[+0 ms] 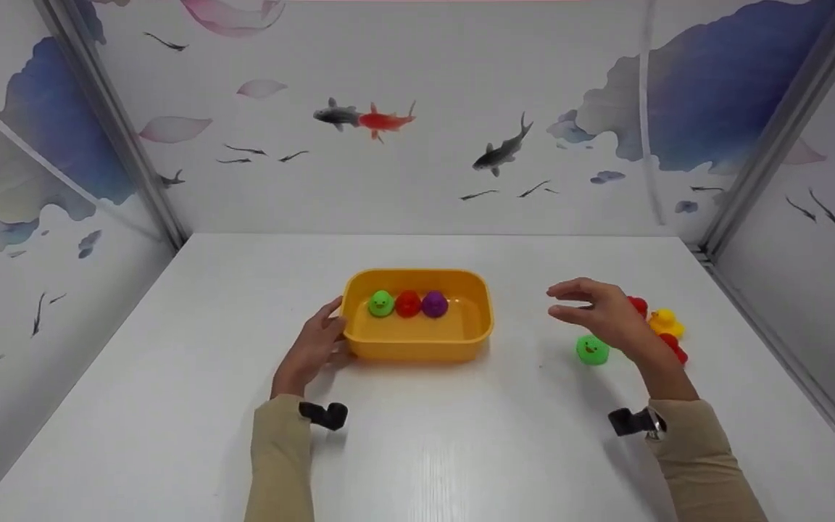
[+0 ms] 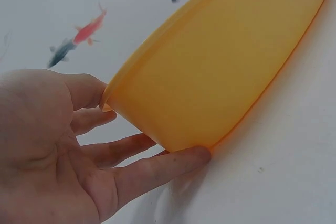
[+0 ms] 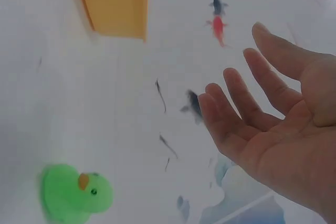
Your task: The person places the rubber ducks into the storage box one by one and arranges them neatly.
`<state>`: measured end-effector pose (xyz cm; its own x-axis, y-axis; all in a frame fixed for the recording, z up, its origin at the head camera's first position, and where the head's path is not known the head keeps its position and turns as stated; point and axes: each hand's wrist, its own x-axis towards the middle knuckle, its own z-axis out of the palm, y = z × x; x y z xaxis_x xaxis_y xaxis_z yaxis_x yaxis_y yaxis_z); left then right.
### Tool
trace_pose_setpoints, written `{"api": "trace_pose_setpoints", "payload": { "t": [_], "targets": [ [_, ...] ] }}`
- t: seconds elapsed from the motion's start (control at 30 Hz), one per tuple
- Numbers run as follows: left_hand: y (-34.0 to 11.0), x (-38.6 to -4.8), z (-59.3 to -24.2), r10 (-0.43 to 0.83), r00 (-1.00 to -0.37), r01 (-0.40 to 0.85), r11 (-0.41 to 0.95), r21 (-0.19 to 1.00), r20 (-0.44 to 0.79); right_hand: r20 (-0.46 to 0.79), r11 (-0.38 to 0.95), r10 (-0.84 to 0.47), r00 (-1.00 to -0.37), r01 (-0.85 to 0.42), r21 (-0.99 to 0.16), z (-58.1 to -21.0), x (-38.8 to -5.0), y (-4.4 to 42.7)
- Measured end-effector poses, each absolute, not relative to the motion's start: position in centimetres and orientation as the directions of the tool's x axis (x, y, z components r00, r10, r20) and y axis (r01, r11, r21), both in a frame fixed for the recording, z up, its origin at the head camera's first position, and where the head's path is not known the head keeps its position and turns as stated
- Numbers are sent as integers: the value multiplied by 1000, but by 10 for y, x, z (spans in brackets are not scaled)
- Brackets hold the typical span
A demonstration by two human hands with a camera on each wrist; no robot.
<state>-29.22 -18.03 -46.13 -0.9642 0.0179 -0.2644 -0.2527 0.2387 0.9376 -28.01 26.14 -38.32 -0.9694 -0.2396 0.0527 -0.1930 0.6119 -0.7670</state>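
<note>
I see a yellow-orange rectangular plastic tub (image 1: 417,352) with rounded corners, which stands upright on the white table (image 1: 425,449). The left hand (image 1: 310,346) holds the left end of this tub: in the left wrist view, one finger is bent at the rim and another digit lies along the lower edge. Inside the tub, toward its far side, I count three small toys in a row: a bright green rubber duck (image 1: 381,304), a red rounded toy (image 1: 408,304) and a purple rounded toy (image 1: 435,304).

The right hand (image 1: 601,313) is in the air to the right of the tub, with thumb and fingers apart. Near it, on the table, sits a second green rubber duck (image 1: 592,351). A yellow rubber duck (image 1: 667,324) and two red toys, one farther back (image 1: 638,305) and one nearer (image 1: 674,348), are beside the right wrist, which partly covers both red ones. Behind the table I see a white wall (image 1: 403,192) with painted fish.
</note>
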Motion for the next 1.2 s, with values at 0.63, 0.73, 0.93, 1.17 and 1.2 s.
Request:
{"api": "trace_pose_setpoints", "payload": {
  "t": [0.63,0.73,0.93,1.17,1.2],
  "targets": [
    [-182,-291,-460,33,-971,-220,239,946,-235,-130,574,-193,-973,-5,-819,-418,-298,326],
    [-183,-292,-460,39,-972,-218,234,948,-233,-164,567,-196,-967,25,-824,-420,-298,331],
    [-183,-293,-461,40,-970,-227,209,951,-241,-182,623,-206,-961,14,-782,-425,-299,336],
    [-183,-293,-461,29,-968,-235,225,946,-247,-187,690,-228,-955,-23,-724,-429,-297,337],
    [-183,-293,-461,29,-968,-235,222,946,-247,-191,693,-229,-955,-22,-721,-429,-296,337]
  ]
}}
